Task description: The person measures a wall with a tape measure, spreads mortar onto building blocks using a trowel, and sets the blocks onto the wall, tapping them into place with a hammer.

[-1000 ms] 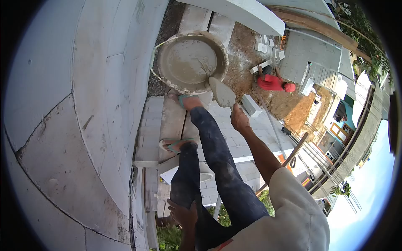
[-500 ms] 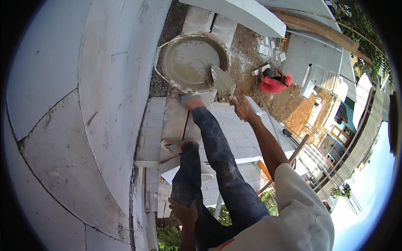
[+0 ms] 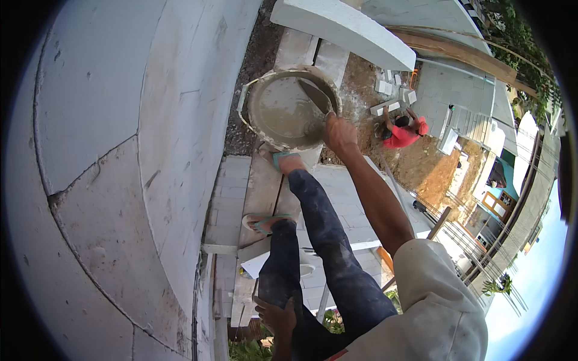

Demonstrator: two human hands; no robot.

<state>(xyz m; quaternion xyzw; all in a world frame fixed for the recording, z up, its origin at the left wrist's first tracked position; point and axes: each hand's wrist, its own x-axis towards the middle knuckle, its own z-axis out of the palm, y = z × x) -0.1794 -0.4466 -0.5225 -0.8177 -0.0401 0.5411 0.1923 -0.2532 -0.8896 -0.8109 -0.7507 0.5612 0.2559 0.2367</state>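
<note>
My right hand [image 3: 341, 133] is closed around the handle of a trowel [image 3: 314, 95] at the right rim of a round bucket [image 3: 253, 96]. The trowel's blade slants over and against the wet grey mortar [image 3: 280, 114] inside; how deep its edge sits, I cannot tell. A disturbed patch shows in the mortar near the lower right rim. My left hand [image 3: 277, 316] rests on my bent left leg near the knee, fingers apart and holding nothing.
My sandalled feet stand on narrow planks [image 3: 262, 189] beside a tall pale block wall [image 3: 114, 198]. A white block [image 3: 343, 30] juts out beyond the bucket. Far below at right, a person in a red shirt [image 3: 402, 135] crouches among blocks [image 3: 385, 84]. Wooden beam [image 3: 457, 54] at upper right.
My right hand has moved up and left, bringing the trowel from the bucket's right edge to over the mortar, blade turned on edge. My left hand stays on my leg. The view has shifted slightly.
</note>
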